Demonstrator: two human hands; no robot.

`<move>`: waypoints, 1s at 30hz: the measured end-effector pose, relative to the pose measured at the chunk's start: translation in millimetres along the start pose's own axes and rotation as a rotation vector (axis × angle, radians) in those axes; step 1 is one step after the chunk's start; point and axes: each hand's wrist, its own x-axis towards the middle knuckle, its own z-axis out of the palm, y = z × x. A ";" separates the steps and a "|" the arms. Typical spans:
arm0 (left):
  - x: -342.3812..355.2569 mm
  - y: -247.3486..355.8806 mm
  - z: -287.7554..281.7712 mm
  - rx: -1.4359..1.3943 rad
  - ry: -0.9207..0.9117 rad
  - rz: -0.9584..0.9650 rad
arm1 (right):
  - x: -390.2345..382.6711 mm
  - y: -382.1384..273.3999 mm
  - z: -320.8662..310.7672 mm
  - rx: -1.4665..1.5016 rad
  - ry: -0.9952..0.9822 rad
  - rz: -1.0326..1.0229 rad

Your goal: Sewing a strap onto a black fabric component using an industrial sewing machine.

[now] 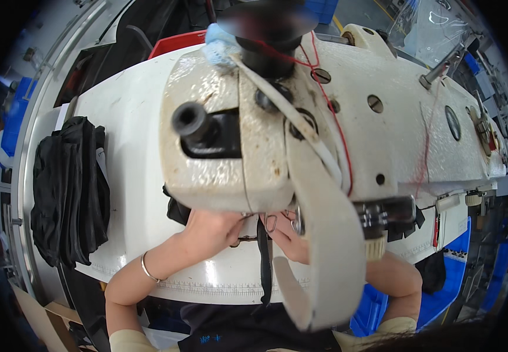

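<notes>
Sewing machine head [207,170]: loomed nearest, hiding the fingertips.
White table [136,193]: spread beneath, around both hands.
Black fabric stack [69,193]: lay on the table's left, well apart from the hands.
Curved white bar [333,252]: partly blocked the right hand [289,240].
Left hand [210,234]: curled; what it pinched, I couldn't tell.
Right hand: fingers bent, grip unclear, nearer the strap [264,258].
Strap: hung between both, long axis toward the person.

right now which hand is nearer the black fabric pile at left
Left. The left hand is right of the black fabric pile, apart from it; the right hand is farther right, beyond the thin black strap.
</notes>
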 end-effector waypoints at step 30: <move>-106.2 88.1 -2.4 0.167 0.443 -0.034 | -78.9 -113.8 -14.2 -0.341 -0.084 -0.169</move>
